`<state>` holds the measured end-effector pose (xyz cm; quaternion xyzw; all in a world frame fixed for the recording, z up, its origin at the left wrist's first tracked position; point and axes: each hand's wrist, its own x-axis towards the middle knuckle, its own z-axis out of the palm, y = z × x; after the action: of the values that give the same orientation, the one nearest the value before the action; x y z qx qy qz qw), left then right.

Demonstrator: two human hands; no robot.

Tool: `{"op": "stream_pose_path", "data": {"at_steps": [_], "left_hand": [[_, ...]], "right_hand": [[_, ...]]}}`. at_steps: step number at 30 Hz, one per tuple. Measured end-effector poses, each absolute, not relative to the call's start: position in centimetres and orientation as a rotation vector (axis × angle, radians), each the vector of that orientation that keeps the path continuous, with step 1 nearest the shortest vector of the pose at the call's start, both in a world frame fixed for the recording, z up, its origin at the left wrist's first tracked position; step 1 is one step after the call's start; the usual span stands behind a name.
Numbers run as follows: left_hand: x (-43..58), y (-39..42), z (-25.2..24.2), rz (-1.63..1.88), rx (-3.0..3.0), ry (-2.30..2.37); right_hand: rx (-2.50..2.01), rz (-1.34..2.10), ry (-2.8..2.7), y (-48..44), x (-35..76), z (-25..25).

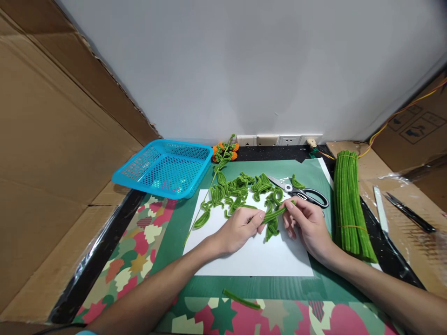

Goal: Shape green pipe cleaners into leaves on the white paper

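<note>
Over a white paper sheet (240, 263), my left hand (240, 228) and my right hand (303, 221) are both closed on a green pipe cleaner (274, 215) stretched between them. The left fingers pinch one end, and the right thumb and fingers pinch the other. Just behind my hands lies a pile of bent green pipe-cleaner leaves (237, 188). A leafy stem with orange flowers (225, 153) lies along the pile's left side. Scissors (303, 191) with black handles rest behind my right hand, beside a single green leaf shape (296, 182).
A blue perforated basket (164, 172) stands at the back left. To the right lies a thick bundle of green pipe cleaners (351, 204), with a white-handled tool (380, 209) and black tweezers (410, 211) beyond it. One short green piece (240, 299) is near the front edge. Cardboard (63, 153) walls the left.
</note>
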<state>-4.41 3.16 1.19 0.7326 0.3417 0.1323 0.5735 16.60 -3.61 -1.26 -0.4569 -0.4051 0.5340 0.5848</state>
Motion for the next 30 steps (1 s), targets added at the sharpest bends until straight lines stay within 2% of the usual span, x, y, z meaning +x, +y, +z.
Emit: {"op": "stream_pose_path", "data": {"at_steps": [30], "left_hand": [[-4.43, 3.21, 1.22, 0.288, 1.733, 0.811]], "right_hand": [[-1.120, 1.237, -0.954, -3.70, 16.64, -1.20]]}}
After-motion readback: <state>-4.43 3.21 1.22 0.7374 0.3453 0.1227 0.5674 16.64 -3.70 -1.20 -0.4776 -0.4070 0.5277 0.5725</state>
